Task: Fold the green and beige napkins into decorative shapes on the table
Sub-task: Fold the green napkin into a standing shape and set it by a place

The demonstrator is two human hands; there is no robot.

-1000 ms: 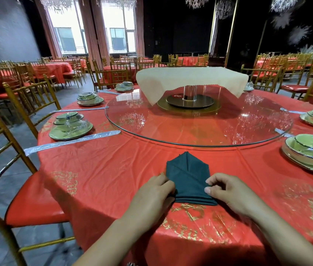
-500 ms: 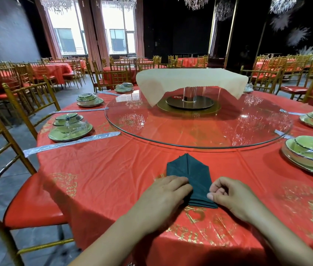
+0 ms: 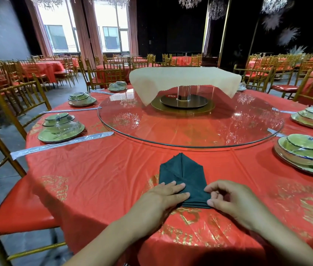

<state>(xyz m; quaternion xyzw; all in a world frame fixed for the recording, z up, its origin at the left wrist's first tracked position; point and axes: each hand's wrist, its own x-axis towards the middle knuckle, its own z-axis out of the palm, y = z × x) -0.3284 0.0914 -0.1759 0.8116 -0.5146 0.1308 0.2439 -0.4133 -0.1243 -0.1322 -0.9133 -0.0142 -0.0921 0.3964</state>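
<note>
green napkin (image 3: 182, 175) at table's (image 3: 94, 169) near edge. left hand (image 3: 163, 196), fingers straight and together, pins its left side flat, likely so right hand (image 3: 230, 198), pinching the near-right corner, can fold it.

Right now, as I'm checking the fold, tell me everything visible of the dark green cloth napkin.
The dark green cloth napkin lies flat on the red tablecloth, folded into a pointed shape, two flaps meeting at a centre seam, tip toward the glass turntable. The left hand presses its lower left; the right hand pinches its lower right corner.
</note>
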